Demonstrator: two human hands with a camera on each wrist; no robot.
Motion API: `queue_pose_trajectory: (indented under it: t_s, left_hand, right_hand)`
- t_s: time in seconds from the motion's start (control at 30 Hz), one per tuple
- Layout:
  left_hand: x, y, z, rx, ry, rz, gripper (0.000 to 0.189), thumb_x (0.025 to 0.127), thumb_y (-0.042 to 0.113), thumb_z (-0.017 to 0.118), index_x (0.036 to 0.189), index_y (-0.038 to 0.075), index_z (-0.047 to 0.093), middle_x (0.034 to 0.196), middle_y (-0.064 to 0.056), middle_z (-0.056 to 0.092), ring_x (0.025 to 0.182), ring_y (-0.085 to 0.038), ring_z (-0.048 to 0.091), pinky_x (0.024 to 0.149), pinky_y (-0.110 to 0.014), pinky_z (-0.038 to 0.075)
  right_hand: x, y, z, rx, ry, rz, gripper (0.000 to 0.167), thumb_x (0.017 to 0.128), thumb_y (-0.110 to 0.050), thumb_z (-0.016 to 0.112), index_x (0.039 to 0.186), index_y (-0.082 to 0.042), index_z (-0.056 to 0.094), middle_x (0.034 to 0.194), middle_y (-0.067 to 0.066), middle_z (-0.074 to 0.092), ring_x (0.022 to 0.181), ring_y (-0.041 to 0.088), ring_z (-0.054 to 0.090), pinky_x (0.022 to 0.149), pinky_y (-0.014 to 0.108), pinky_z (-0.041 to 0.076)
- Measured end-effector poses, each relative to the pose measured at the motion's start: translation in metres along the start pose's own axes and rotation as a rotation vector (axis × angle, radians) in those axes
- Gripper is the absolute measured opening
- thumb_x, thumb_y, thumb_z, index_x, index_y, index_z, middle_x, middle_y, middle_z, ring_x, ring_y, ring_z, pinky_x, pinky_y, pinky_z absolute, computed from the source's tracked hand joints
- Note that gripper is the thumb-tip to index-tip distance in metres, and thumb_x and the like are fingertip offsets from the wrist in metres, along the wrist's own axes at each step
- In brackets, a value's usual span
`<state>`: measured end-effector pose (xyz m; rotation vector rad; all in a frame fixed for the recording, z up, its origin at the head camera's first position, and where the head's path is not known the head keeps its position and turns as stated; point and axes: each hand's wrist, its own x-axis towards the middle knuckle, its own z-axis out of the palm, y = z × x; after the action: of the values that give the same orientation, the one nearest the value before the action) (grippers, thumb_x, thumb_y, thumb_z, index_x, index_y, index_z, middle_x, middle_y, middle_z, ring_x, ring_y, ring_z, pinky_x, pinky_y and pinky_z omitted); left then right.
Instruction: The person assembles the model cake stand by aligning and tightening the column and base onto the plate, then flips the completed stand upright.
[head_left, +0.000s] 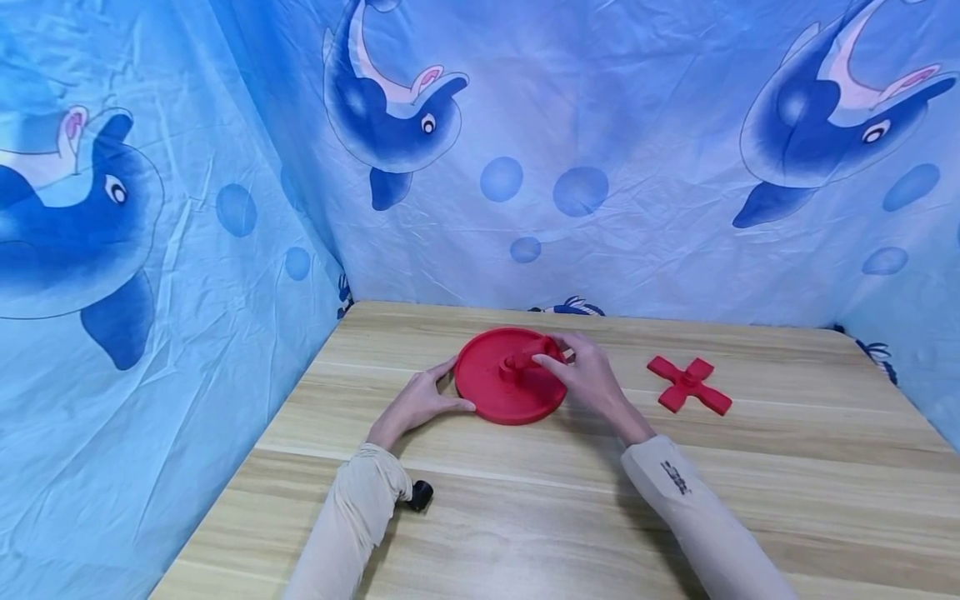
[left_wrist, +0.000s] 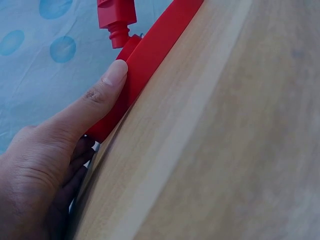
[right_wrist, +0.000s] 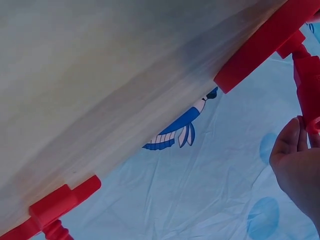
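Observation:
A red round plate (head_left: 483,396) with a raised rim and a small round socket (head_left: 511,369) at its centre lies on the table. My left hand (head_left: 420,402) grips its left edge, thumb on the near side and fingers round the far side. In the left wrist view the thumb (left_wrist: 115,75) presses against the rim. My right hand (head_left: 591,377) holds a red post (right_wrist: 306,85) by its upper part, tilted over the plate. The post's narrow ridged end (left_wrist: 119,39) is right at the socket.
A red four-armed cross piece (head_left: 690,385) with a stub on top lies on the table to the right of the plate. The wooden table (head_left: 510,533) meets blue dolphin-print cloth (head_left: 637,258) at the back and left. A small black cylinder (head_left: 422,496) sits beside the left sleeve.

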<state>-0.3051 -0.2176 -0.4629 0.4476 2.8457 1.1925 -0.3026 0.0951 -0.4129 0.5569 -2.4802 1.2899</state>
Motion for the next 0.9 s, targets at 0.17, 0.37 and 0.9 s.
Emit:
queue_pose_trajectory:
  t_s: [0.17,0.37,0.9]
  left_hand:
    - [0.0,0.0,0.0,0.001,0.006,0.001,0.105,0.076,0.055,0.09,0.161,0.018,0.04,0.159,-0.012,0.045,0.145,-0.031,0.041,0.116,-0.051,0.037]
    - [0.0,-0.002,0.001,0.003,0.002,-0.01,0.106,0.075,0.058,0.089,0.161,0.018,0.04,0.159,-0.014,0.044,0.14,-0.029,0.046,0.114,-0.051,0.039]
    - [0.0,-0.002,0.0,0.02,0.004,-0.015,0.106,0.075,0.059,0.088,0.161,0.019,0.04,0.159,-0.013,0.044,0.145,-0.032,0.042,0.114,-0.052,0.039]
  right_hand:
    - [0.005,-0.003,0.003,-0.017,0.004,-0.038,0.052,0.089,-0.02,0.085,0.135,-0.004,0.067,0.118,0.012,0.065,0.101,0.027,0.062,0.076,0.04,0.062]
    - [0.01,-0.006,0.009,-0.054,-0.005,-0.061,0.051,0.09,-0.019,0.084,0.135,-0.002,0.067,0.121,0.014,0.066,0.108,0.03,0.061,0.082,0.043,0.062]
    - [0.028,-0.019,0.017,-0.107,-0.064,-0.047,0.052,0.093,-0.021,0.08,0.139,-0.003,0.064,0.132,0.016,0.062,0.135,0.037,0.049,0.089,0.048,0.059]
